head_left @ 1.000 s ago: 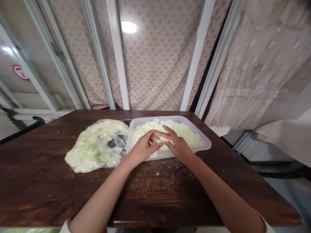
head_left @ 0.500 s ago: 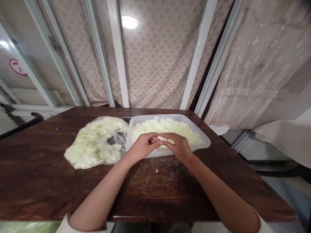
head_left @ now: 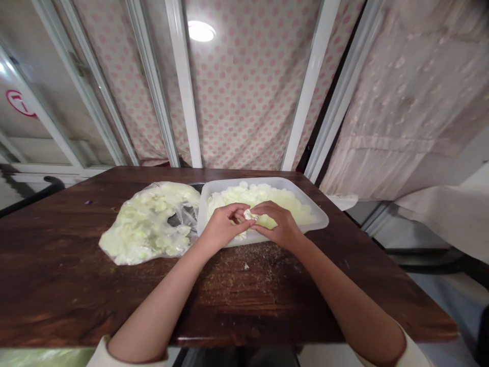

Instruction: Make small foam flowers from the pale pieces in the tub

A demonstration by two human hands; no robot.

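A small white ruffled piece (head_left: 250, 215), flower-like, is held between my two hands above a translucent plastic tub (head_left: 320, 216). My left hand (head_left: 225, 224) has its thumb and fingers closed on the piece's left side. From the right, my right hand (head_left: 280, 224) grips it between thumb and index finger. Pale yellow-white ruffled pieces (head_left: 263, 192) of a similar look lie heaped in the tub. Their exact kind and material are too unclear to tell. My hands hide the tub's near middle.
Left of the tub, a clear plastic bag (head_left: 143, 224) of similar pale pieces lies on the dark wooden table (head_left: 57, 285). Fine crumbs and a tiny pale scrap (head_left: 246, 266) are near the front. Glass panels with a dotted curtain (head_left: 244, 102) stand behind.
The fingers have shifted around the white piece, and my right thumb and index finger have spread a little. The piece looks turned and sits slightly further left. The tub and bag stay in place.
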